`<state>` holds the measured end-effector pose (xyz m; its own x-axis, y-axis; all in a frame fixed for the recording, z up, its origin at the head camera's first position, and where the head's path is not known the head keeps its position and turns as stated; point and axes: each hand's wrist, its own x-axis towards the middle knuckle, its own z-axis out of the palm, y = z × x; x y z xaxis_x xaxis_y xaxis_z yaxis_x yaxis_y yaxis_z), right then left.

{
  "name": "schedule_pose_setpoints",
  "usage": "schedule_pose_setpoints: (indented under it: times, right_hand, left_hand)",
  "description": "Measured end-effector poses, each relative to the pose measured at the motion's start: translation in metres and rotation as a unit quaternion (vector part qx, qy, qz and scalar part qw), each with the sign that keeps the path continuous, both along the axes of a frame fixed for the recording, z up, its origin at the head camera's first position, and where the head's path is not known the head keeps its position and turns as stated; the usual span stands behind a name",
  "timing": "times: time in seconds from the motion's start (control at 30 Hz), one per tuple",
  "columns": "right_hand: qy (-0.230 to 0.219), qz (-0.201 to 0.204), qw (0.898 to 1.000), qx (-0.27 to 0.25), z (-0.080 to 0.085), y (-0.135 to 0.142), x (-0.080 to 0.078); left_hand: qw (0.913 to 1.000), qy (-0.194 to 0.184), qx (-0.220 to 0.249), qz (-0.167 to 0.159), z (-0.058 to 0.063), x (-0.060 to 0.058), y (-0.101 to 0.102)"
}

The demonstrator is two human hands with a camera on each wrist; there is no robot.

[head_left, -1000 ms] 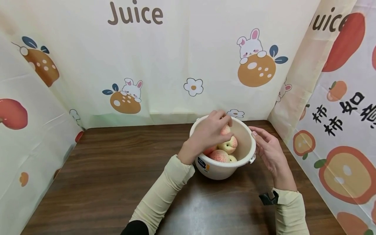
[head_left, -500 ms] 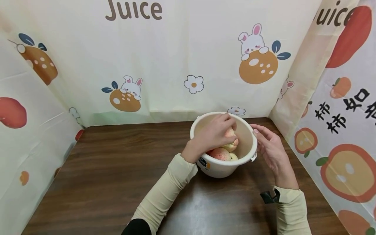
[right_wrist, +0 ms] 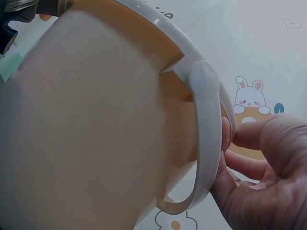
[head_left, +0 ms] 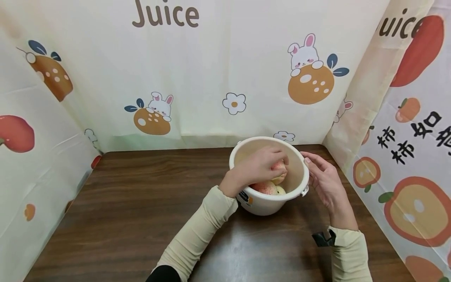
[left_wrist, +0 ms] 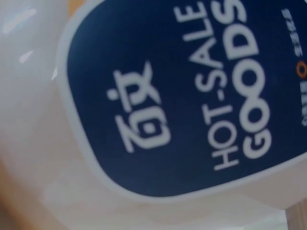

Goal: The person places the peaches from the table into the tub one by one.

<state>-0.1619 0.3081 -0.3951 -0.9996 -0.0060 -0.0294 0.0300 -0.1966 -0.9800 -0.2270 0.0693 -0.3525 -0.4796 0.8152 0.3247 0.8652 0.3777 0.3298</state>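
Note:
A white bucket (head_left: 262, 207) stands on the table with several red-and-yellow peaches inside. My left hand (head_left: 258, 166) reaches over its rim, fingers curled round a peach (head_left: 279, 167) that partly shows beside them. Below lie another peach (head_left: 264, 187) and a yellower one (head_left: 280, 190). On the bucket's right side, my right hand (head_left: 325, 184) pinches the rim between thumb and fingers. The right wrist view shows the white handle (right_wrist: 207, 129) hanging beside my right hand (right_wrist: 273, 177). A dark blue label (left_wrist: 158, 177) on the bucket's wall fills the left wrist view.
The brown wooden table (head_left: 134, 211) runs to a printed cloth (head_left: 204, 70) at the back. More printed cloth hangs on the left and on the right (head_left: 370, 211), close to my right arm. A black strap piece (head_left: 323, 239) sits at my right cuff.
My left hand has moved slightly right and lower into the bucket with the peach. The right hand keeps its hold on the rim.

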Motion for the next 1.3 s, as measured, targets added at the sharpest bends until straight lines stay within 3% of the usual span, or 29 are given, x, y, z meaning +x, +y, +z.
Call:
schedule_pose_setpoints:
  times: [0.47,0.77,1.07,1.3]
  right_hand:
    - [-0.002,-0.006,1.0,0.005,0.0,0.002,0.0]
    - [-0.005,-0.002,1.0,0.002,-0.001,0.002,0.0]
    - [-0.001,-0.006,1.0,0.001,-0.001,-0.001,0.0]
    - [0.002,-0.004,1.0,-0.007,-0.002,0.0,-0.002]
  left_hand:
    - [0.9963,0.054,0.05,0.045,0.002,0.0,0.0]
    - [0.9828,0.106,0.084,0.126,0.0,0.006,-0.006]
    - [0.9689,0.084,0.149,0.179,-0.003,0.019,-0.024]
    - [0.963,0.045,0.084,0.252,-0.012,0.024,-0.036]
